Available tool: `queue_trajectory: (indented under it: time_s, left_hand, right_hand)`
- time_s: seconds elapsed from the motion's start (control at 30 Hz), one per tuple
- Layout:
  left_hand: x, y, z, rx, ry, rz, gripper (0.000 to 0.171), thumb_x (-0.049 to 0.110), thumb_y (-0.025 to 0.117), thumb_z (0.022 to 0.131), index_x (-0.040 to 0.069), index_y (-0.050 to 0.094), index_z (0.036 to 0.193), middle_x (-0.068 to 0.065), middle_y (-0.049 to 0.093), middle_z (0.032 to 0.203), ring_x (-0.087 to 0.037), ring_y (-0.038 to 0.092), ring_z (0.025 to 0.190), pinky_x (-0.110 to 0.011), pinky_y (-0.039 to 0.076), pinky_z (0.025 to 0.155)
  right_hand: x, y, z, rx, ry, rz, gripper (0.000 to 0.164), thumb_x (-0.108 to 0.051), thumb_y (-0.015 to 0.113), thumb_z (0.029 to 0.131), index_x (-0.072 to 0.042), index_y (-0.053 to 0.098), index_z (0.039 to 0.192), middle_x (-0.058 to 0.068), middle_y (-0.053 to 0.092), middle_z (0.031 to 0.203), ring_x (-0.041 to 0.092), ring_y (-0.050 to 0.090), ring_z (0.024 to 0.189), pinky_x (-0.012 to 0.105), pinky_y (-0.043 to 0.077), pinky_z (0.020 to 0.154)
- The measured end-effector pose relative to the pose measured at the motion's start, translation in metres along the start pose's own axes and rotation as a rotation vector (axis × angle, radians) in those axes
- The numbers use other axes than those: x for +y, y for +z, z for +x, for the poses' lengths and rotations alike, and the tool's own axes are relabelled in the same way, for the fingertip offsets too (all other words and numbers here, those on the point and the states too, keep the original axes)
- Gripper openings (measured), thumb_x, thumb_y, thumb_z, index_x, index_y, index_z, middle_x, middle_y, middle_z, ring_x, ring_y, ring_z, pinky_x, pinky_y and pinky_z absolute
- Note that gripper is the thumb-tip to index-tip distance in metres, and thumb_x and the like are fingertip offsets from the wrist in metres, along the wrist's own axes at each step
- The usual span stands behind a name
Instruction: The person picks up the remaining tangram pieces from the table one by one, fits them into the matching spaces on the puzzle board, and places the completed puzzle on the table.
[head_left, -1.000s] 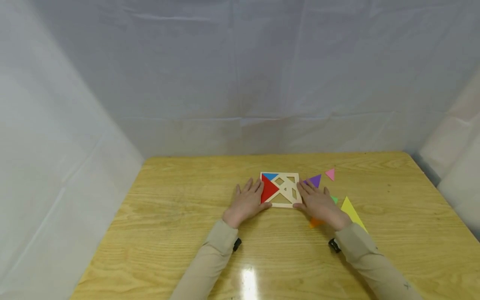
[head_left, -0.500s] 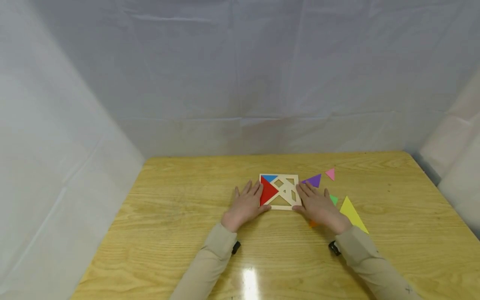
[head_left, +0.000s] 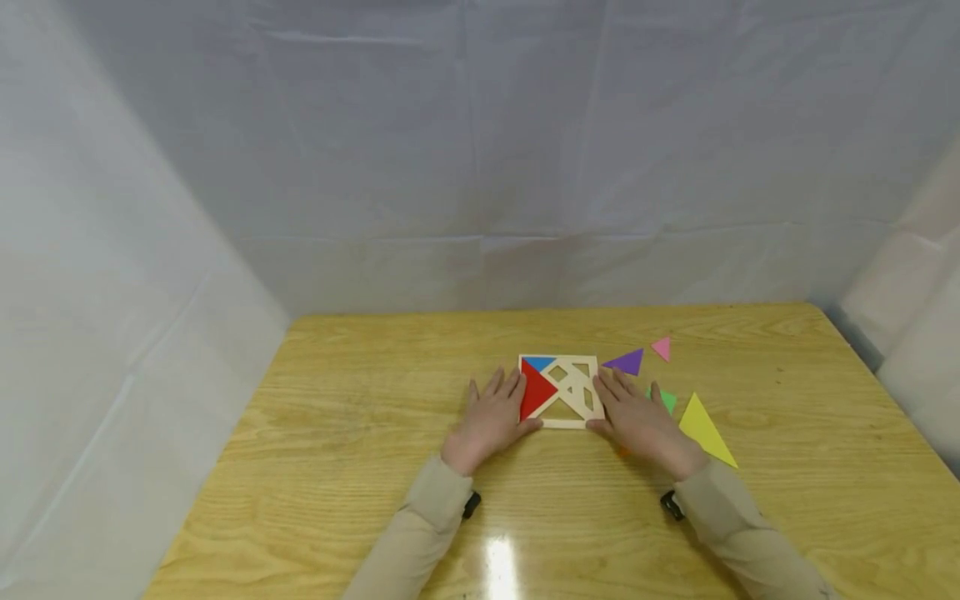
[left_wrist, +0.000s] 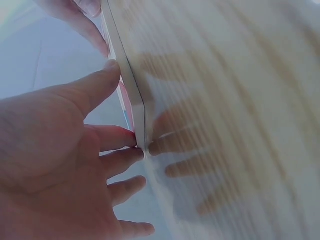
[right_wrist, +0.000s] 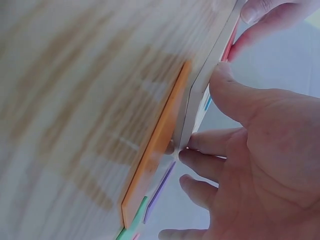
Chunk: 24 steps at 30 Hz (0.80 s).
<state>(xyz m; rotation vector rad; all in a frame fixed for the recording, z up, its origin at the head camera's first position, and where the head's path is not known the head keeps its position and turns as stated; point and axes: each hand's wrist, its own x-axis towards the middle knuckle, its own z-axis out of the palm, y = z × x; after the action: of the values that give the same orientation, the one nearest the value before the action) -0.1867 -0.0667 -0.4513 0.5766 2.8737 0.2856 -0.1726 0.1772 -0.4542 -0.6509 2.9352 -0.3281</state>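
On the tabletop [head_left: 315, 467], nearer its far edge, left hand [head_left: 487, 425] and right hand [head_left: 637, 422], fingers outstretched, touch opposite sides of the puzzle board [head_left: 564, 424], apparently positioning it; continuing probably calls for even pressure, avoiding the yellow triangle [head_left: 705, 432].

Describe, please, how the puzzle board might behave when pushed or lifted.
The puzzle board looks stiff: its edge runs straight between left hand and right hand. Thin and flat on the glossy table, it should slide rather than roll. Tilted, it might shed the red triangle, which seems simply laid in.
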Motion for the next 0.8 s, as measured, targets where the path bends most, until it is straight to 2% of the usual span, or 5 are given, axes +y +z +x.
queue_trajectory:
  time_s: [0.8]
  left_hand:
    - [0.007,0.006,-0.017,0.029,-0.007,0.017,0.079,0.054,0.057,0.099,0.003,0.037,0.156,-0.012,0.030,0.164,-0.036,0.023,0.153,-0.068,0.016,0.118]
  right_hand:
    - [-0.006,0.002,-0.013,-0.007,0.023,0.017,0.068,-0.038,0.055,0.104,0.004,0.036,0.155,0.022,0.032,0.161,0.046,0.024,0.149,0.079,0.017,0.109]
